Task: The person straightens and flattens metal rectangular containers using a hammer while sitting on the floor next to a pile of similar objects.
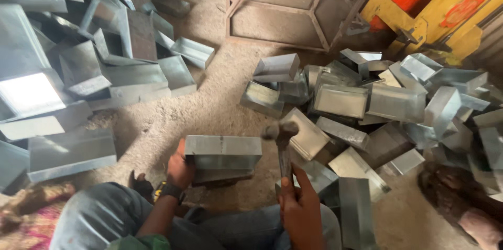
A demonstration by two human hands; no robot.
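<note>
Sheet-metal box (222, 152) at lower centre: your left hand (180, 169) is gripping its end, while your right hand (298, 205) is clenching a hammer (282, 140) beside it

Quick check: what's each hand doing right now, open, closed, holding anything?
Left hand: closed on the end of the sheet-metal box.
Right hand: closed round the handle of the raised hammer.

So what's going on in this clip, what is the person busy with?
A person sits on a sandy floor between heaps of sheet-metal boxes. The left hand steadies one metal box set on a block, fingers around its left end. The right hand grips a hammer by the handle, its head raised beside the box's right end.
</note>
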